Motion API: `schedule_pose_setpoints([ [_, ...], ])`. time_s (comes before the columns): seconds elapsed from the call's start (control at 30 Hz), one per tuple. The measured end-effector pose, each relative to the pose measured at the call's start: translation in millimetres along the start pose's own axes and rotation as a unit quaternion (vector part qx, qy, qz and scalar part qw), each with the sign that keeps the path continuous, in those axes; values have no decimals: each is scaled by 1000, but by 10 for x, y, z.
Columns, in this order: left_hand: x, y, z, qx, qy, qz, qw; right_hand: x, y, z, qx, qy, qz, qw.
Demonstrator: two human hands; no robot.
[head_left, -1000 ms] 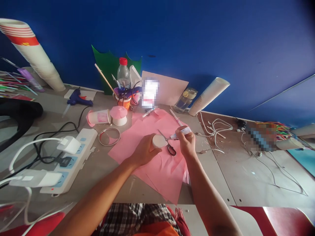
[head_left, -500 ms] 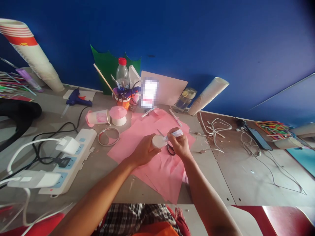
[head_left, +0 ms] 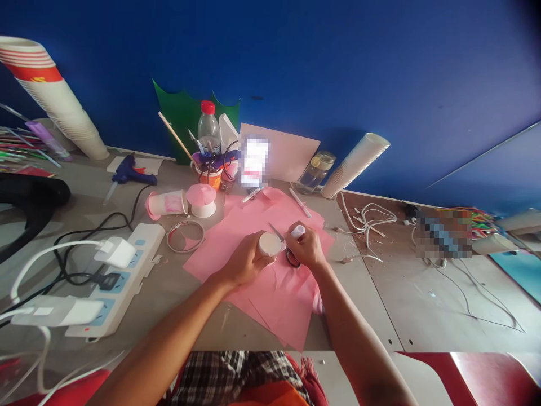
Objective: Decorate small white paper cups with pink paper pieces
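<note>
Left hand grasps white paper cup by its wall, over pink paper; right hand pinches small white tube near the cup's end. Scissors lie beneath. Cup probably light, thin-walled, easily dented: hold gently around wall.

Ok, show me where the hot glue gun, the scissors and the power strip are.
hot glue gun (head_left: 127,177), head view, on its blue body
scissors (head_left: 275,232), head view, on the metal blade
power strip (head_left: 134,265), head view, on its white casing
</note>
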State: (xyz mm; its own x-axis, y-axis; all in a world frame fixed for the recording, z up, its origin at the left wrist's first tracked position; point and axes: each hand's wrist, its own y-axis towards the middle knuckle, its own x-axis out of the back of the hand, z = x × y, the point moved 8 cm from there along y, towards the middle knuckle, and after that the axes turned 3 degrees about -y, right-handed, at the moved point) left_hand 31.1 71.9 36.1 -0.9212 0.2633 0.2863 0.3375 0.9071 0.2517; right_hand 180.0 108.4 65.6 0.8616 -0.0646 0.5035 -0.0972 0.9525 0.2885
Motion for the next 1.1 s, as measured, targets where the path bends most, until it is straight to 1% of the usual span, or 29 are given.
schedule_pose_setpoints([
  [0.03, 1, -5, 5, -2, 0, 0, 1000, 7, 8, -55, -17, 20, -8, 1000],
  [0.1, -5, -16, 17, 0, 2, 6, 1000, 24, 12, -163, -50, 105, -32, 993],
  [0.17, 1, -28, 22, 3, 9, 4, 1000, 22, 7, -224, -59, 193, -48, 978],
  [0.23, 23, -38, 25, 1, 20, -9, 1000, -12, 0, -240, -55, 243, -42, 968],
  [0.33, 48, -46, 48, -6, 30, -26, 999, -74, -12, -242, -52, 260, -28, 964],
  [0.43, 52, -51, 99, 1, 18, -26, 999, -100, -16, -236, -55, 256, -29, 965],
  [0.5, 59, -58, 127, 12, 6, -27, 1000, -139, -17, -229, -63, 272, -17, 960],
  [0.57, 61, -68, 144, 22, -6, -26, 999, -209, -22, -217, -76, 319, 11, 945],
  [0.63, 44, -76, 152, 29, -15, -16, 999, -283, -33, -202, -87, 376, 38, 922],
  [0.73, 19, -75, 164, 31, -1, -8, 999, -363, -51, -189, -98, 430, 60, 896],
  [0.9, 57, -60, 184, 34, 51, -52, 997, -404, -61, -186, -117, 451, 72, 882],
  [1.0, 82, -65, 185, 49, 45, -67, 996, -382, -50, -181, -126, 464, 69, 874],
  [1.1, 79, -69, 177, 62, 9, -58, 996, -367, -40, -180, -132, 471, 73, 869],
])
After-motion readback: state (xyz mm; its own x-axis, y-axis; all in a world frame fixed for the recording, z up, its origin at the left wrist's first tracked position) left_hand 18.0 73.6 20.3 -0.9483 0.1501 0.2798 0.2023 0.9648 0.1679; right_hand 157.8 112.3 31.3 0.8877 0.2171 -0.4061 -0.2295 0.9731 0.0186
